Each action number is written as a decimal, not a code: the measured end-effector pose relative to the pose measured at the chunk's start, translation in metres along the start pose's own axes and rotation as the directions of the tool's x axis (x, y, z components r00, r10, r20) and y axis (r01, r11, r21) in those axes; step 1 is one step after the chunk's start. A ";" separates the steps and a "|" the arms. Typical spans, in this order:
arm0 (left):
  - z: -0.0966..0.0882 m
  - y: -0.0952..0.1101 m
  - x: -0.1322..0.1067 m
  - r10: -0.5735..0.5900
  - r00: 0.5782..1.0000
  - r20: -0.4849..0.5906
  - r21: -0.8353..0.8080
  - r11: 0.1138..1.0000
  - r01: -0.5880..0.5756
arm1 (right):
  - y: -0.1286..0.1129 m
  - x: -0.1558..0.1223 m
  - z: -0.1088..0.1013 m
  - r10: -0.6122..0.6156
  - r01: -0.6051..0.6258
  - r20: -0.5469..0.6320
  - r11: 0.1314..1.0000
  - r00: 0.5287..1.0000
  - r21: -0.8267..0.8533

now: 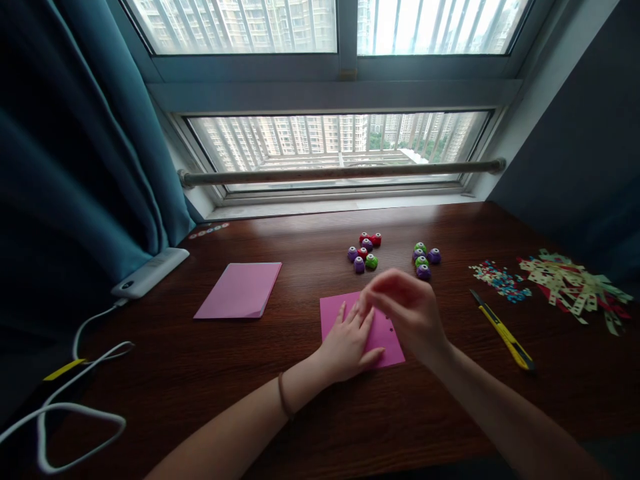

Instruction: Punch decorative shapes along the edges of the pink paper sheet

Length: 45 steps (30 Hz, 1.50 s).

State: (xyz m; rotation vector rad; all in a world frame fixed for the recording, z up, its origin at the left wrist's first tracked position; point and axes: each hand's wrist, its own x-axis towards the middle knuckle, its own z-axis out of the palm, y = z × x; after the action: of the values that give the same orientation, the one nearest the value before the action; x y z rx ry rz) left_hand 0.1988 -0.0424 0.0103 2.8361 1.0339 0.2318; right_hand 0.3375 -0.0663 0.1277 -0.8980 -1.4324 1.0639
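A bright pink sheet of paper [333, 308] lies on the dark wood table. My left hand [349, 343] rests flat on it with the fingers spread. Over the sheet's upper right part is my right hand [407, 308], its thumb and fingertips pinched together close to my left fingertips. Whatever it may hold is too small or hidden to make out. A few small dark marks [391, 329] show near the sheet's right edge, partly covered by my right hand.
A stack of pink paper [240, 290] lies left. Several purple, red and green knob-like pieces [365, 253] stand behind the sheet, with a second group [423, 260] beside them. A yellow utility knife [505, 333], confetti [500, 280] and paper strips [575, 283] lie right; a white power strip [150, 273] lies left.
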 end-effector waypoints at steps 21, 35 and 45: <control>-0.004 0.001 0.001 0.042 0.998 0.052 -0.078 0.996 -0.038 | 0.099 0.002 -0.081 0.110 -0.108 -0.040 0.733 0.993 -0.672; -0.008 0.003 0.002 0.037 0.997 0.065 -0.043 0.998 -0.035 | 0.089 -0.068 -0.084 0.247 -0.219 -0.064 0.676 0.967 -0.704; -0.009 0.003 0.001 0.036 0.997 0.073 -0.037 0.999 -0.033 | 0.090 -0.072 -0.080 0.261 -0.234 -0.074 0.663 0.963 -0.711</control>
State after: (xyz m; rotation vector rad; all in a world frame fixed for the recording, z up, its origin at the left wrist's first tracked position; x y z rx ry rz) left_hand 0.2002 -0.0438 0.0196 2.8092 0.9569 0.1470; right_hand 0.4239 -0.0957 0.0205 -1.6888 -1.8303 0.6836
